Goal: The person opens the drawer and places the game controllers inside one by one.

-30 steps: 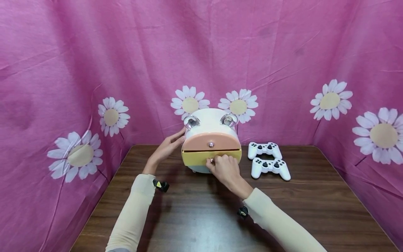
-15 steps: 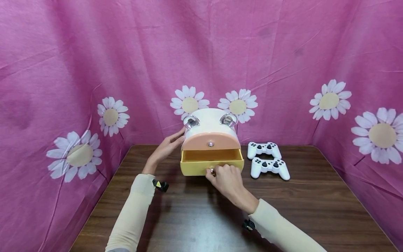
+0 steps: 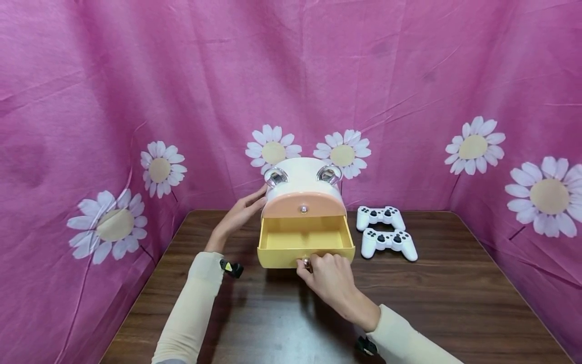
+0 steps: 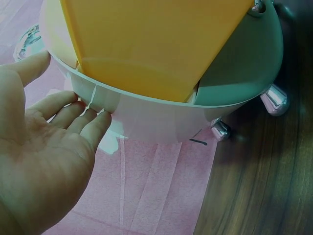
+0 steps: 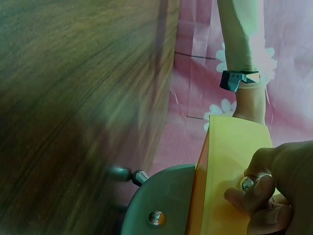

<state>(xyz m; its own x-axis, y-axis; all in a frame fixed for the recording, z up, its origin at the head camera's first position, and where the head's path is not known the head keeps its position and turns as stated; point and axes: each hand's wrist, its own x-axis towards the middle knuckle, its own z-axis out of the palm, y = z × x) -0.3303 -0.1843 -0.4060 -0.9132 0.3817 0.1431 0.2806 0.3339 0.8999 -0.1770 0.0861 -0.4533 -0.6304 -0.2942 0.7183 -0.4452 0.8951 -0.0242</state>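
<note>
A small rounded storage cabinet (image 3: 302, 174) with a white top and two silver ring-shaped eyes stands at the middle back of the table. Its peach drawer (image 3: 284, 206) is closed, while the yellow drawer (image 3: 277, 258) below is pulled far out and looks bare inside. My right hand (image 3: 334, 280) pinches the silver knob (image 5: 247, 183) on the yellow drawer's front. On the cabinet's left side, my left hand (image 4: 54, 127) rests with its fingertips against the white wall, fingers fairly straight. A green drawer (image 5: 168, 196) with its own knob shows beneath in the right wrist view.
Two white game controllers (image 3: 388, 244) lie one in front of the other, right of the cabinet. Pink cloth (image 3: 204, 101) with daisies hangs behind and at both sides of the wooden table (image 3: 273, 323). Short silver legs (image 4: 275, 100) hold the cabinet up.
The yellow drawer has slid from nearly closed to far out toward me, my right hand moving back with its knob. My left hand has stayed against the cabinet's side.
</note>
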